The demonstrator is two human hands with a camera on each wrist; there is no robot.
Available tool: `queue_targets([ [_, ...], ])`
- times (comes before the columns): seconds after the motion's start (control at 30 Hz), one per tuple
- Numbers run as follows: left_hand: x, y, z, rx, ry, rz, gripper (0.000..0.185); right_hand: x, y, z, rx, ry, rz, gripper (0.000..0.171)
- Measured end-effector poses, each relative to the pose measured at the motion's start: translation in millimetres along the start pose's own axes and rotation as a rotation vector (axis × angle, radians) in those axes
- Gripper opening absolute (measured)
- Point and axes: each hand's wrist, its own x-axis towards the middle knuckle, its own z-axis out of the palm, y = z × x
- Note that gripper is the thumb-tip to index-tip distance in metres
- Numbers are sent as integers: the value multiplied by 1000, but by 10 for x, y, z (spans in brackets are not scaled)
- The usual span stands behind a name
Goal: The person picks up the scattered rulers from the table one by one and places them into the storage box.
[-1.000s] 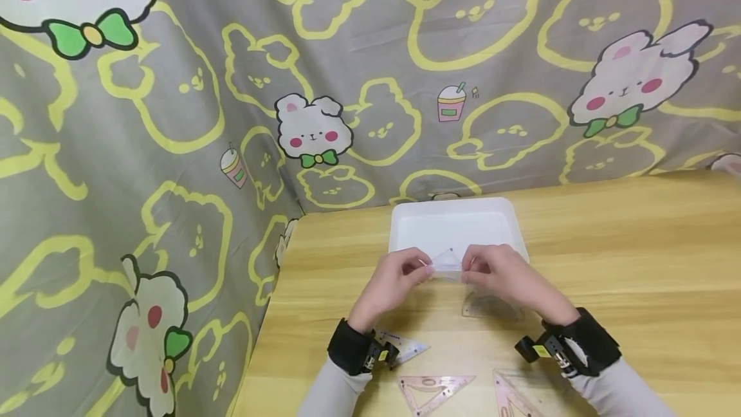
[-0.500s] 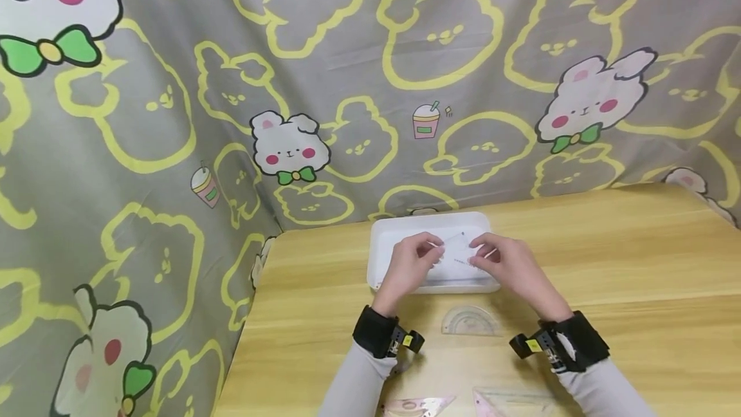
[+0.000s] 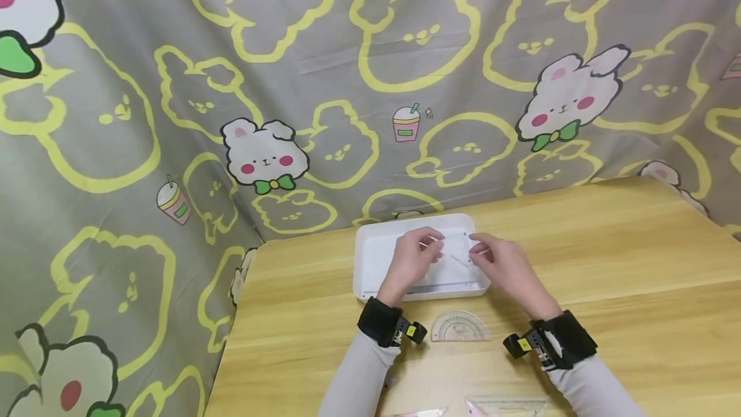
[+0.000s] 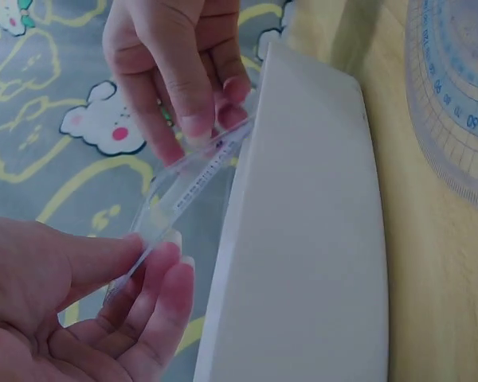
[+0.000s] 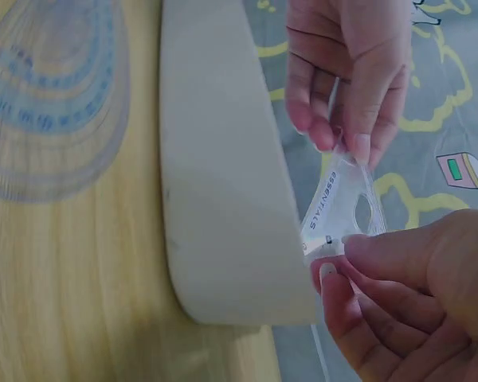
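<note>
Above the white tray [image 3: 370, 246], a clear set square [image 3: 459, 250] is held between both hands. My left hand [image 3: 410, 259] pinches one end of it between thumb and fingers. At the other end, my right hand [image 3: 503, 266] pinches a corner. The set square [image 5: 334, 195] shows printed lettering and a cut-out in the right wrist view. In the left wrist view the set square [image 4: 199, 179] slants beside the tray wall [image 4: 303, 215]. A clear ruler [image 3: 446, 287] lies along the near side inside the tray.
A clear protractor [image 3: 461, 327] lies on the wooden table [image 3: 625, 275] just in front of the tray. Pink-edged set squares [image 3: 476, 408] are partly cut off at the bottom of the head view. A patterned curtain [image 3: 324, 82] hangs behind and to the left.
Both hands have moved from the tray's near edge to over its inside, carrying the set square, which has turned. The head view has shifted; the protractor is now uncovered.
</note>
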Motion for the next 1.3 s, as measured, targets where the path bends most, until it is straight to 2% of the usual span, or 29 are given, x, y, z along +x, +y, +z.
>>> queue_targets([
  [0.17, 46, -10, 51, 80, -21, -1, 12, 0, 63, 58, -77, 34, -73, 47],
  [0.33, 97, 19, 73, 137, -41, -23, 12, -12, 125, 100, -186, 65, -151, 41],
  [0.5, 138, 60, 94, 202, -73, -23, 17, -41, 152, 105, -226, 61, -136, 41],
  [0.67, 161, 39, 155, 263, -58, -16, 15, -54, 157, 114, -262, 41, -130, 38],
  [0.8, 183, 0, 221, 349, -38, -2, 12, -60, 138, 125, -273, 41, -128, 36],
  [0.93, 178, -16, 264, 426, -18, 21, 17, -60, 121, 135, -281, 31, -117, 36],
  [1.1, 146, -13, 271, 435, -25, 43, 22, -57, 119, 150, -289, 23, -119, 38],
  [1.3, 129, -46, 267, 433, -45, 26, 24, -59, 126, 172, -299, -1, -115, 34],
])
